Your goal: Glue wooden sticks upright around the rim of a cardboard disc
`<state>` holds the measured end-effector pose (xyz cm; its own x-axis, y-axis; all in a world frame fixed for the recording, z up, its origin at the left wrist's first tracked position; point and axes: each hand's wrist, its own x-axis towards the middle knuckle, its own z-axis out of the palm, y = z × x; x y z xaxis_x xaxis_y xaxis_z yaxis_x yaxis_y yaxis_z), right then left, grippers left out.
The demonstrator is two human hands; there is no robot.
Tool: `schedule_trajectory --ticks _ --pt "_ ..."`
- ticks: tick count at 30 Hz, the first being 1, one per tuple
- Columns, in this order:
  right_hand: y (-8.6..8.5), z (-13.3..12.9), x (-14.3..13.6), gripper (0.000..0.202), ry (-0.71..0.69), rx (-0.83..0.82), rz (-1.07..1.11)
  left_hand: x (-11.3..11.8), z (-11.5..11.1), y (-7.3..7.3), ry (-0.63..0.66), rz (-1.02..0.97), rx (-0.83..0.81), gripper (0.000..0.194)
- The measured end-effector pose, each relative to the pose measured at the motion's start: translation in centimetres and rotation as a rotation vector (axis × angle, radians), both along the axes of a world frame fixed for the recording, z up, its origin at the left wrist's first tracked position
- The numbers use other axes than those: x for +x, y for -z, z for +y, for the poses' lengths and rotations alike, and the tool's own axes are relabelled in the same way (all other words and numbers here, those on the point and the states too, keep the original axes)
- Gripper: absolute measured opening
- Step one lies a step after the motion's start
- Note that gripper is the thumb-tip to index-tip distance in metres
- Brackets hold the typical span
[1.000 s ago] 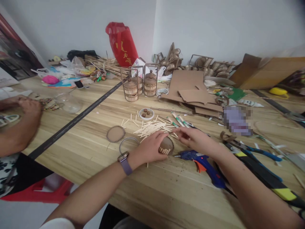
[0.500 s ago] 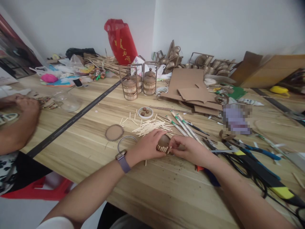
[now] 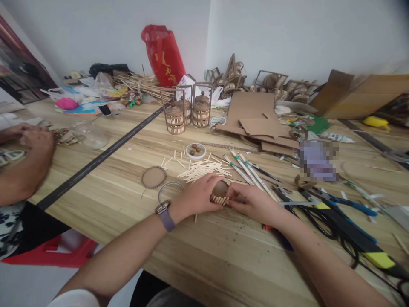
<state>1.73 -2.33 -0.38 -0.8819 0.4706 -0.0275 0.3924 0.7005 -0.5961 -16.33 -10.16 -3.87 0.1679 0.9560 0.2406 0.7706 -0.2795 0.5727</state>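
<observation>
My left hand (image 3: 202, 195) is wrapped round the left side of a small round brown basket piece (image 3: 220, 188), thumb in front and fingers behind. Short pale sticks line the front edge of this piece. My right hand (image 3: 244, 198) pinches a short wooden stick (image 3: 226, 201) at the right end of that row, its fingertips against the rim. Just behind lies a heap of loose short sticks (image 3: 203, 170). A brown disc with a corded rim (image 3: 154, 177) and a grey ring (image 3: 171, 190) rest left of my left hand.
A white ring holding brown balls (image 3: 195, 150) lies behind the stick heap. Finished lidded baskets in frames (image 3: 174, 119) stand farther back. Cardboard sheets (image 3: 252, 108), pliers (image 3: 348, 202) and a black-and-yellow tool (image 3: 361, 238) lie to the right. Another person's hands (image 3: 36, 138) work at far left.
My right fingertips have pressed the pinched stick closer to the row on the rim. My left hand keeps its hold, and the view has shifted very slightly.
</observation>
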Motion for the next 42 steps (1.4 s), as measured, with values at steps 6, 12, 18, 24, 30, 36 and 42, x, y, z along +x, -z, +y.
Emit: schedule_trajectory --ticks 6,12,18,24,30,36,42 --pt "0.0 0.0 0.0 0.006 -0.043 0.037 0.030 0.0 -0.1 -0.1 0.000 -0.003 -0.010 0.074" --pt "0.5 0.1 0.1 0.006 -0.075 0.075 0.036 0.1 -0.1 -0.2 0.000 -0.004 -0.024 0.074" --pt "0.7 0.0 0.1 0.007 -0.081 0.101 0.035 0.1 0.0 -0.2 0.013 -0.012 -0.011 0.073" --pt "0.6 0.0 0.1 0.006 -0.093 0.103 0.038 0.1 0.0 0.0 0.027 -0.022 -0.006 0.075" --pt "0.6 -0.1 0.1 0.007 -0.096 0.110 0.029 0.1 0.0 0.1 0.036 -0.026 -0.007 0.077" --pt "0.4 -0.2 0.0 0.007 -0.083 0.130 -0.013 0.4 -0.2 0.0 0.019 -0.019 0.011 0.073" --pt "-1.8 -0.1 1.3 0.018 0.008 0.274 -0.004 0.4 -0.4 -0.1 0.010 -0.003 -0.026 0.076"
